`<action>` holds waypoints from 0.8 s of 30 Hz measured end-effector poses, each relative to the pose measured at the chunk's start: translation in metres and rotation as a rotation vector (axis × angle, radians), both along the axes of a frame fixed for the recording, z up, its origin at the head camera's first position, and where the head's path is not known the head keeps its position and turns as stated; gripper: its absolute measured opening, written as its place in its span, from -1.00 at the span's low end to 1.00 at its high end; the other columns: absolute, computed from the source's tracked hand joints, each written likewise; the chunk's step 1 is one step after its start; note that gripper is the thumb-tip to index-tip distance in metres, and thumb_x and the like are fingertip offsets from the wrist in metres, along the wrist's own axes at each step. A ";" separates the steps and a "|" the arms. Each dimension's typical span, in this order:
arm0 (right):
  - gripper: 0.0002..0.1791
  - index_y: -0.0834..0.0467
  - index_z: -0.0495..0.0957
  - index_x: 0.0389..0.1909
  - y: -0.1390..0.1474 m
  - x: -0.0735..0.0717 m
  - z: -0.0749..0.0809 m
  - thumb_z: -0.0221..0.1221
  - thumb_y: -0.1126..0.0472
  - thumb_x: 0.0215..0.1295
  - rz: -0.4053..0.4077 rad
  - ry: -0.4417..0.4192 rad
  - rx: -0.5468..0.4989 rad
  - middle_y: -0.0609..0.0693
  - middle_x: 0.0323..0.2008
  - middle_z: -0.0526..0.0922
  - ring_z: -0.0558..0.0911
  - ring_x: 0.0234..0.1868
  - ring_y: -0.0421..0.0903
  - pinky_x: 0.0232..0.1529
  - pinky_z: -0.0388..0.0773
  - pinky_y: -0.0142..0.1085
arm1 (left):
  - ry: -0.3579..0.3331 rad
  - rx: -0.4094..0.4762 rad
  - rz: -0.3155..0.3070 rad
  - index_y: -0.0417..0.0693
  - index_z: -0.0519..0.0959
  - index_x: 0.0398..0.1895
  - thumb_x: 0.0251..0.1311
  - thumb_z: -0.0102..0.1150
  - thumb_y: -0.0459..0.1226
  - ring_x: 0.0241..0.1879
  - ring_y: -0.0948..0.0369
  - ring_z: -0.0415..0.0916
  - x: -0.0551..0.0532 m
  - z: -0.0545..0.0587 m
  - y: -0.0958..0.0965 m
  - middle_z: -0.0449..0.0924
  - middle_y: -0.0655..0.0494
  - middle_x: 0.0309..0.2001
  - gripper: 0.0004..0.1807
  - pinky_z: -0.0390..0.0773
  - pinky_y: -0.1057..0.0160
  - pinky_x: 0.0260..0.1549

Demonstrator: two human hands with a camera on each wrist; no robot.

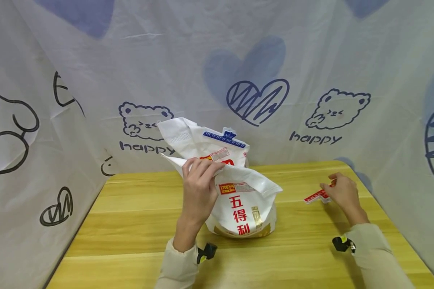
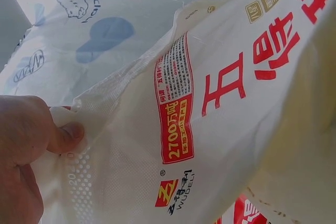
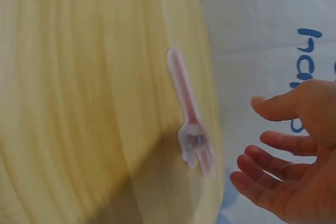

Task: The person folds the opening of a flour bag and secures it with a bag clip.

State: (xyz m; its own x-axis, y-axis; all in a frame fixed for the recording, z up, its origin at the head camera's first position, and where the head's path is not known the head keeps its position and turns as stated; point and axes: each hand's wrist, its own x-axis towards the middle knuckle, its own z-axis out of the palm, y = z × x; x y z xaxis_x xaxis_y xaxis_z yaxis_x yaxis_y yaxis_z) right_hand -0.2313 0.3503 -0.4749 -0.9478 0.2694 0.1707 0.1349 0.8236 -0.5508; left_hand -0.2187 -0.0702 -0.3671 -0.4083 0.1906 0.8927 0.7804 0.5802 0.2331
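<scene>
My left hand point(image 1: 200, 190) pinches the upper edge of a white flour bag point(image 1: 251, 176) with red lettering. In the left wrist view, the thumb of that hand point(image 2: 23, 153) presses on the bag point(image 2: 134, 145) near its dotted strip. A red sealing clip point(image 1: 315, 196) lies on the table to the bag's right. Over the clip's near end hovers my right hand point(image 1: 345, 196), fingers loosely bent. From the right wrist, the hand point(image 3: 294, 166) shows nothing in its grasp, beside the clip point(image 3: 184, 93).
Behind the front bag stands a second white bag point(image 1: 184, 138), a blue sealing clip point(image 1: 225, 139) across its top. The wooden table point(image 1: 130, 224) is bounded at the back and sides by a white curtain point(image 1: 188, 72) printed with hearts and bears.
</scene>
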 end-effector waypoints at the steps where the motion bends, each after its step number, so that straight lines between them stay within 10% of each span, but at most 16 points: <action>1: -0.41 0.55 0.44 0.14 0.002 0.001 -0.001 0.27 0.11 0.37 -0.003 -0.025 0.003 0.50 -0.05 0.58 0.58 -0.14 0.37 -0.20 0.55 0.17 | 0.004 0.001 -0.001 -0.14 0.74 -0.18 0.06 0.11 -0.71 -0.20 0.06 0.54 0.000 0.000 0.000 0.69 0.05 -0.27 -0.58 0.33 -0.04 0.20; 12: -0.53 0.23 0.45 -0.62 0.017 0.007 -0.014 0.25 -0.02 0.35 -0.057 -0.210 0.021 0.02 -0.67 0.44 0.39 -0.60 -0.03 -0.60 0.26 -0.24 | 0.005 -0.003 0.007 -0.12 0.74 -0.16 0.03 0.15 -0.71 -0.20 0.07 0.55 0.000 -0.001 0.003 0.69 0.07 -0.27 -0.57 0.34 -0.04 0.18; 24: -0.56 0.21 0.48 -0.68 0.019 0.001 -0.020 0.22 0.05 0.33 -0.052 -0.257 0.015 -0.01 -0.72 0.43 0.37 -0.63 -0.05 -0.63 0.27 -0.25 | 0.005 -0.002 0.013 -0.12 0.73 -0.17 0.00 0.13 -0.72 -0.20 0.08 0.55 0.000 0.000 -0.002 0.69 0.08 -0.28 -0.55 0.34 -0.03 0.19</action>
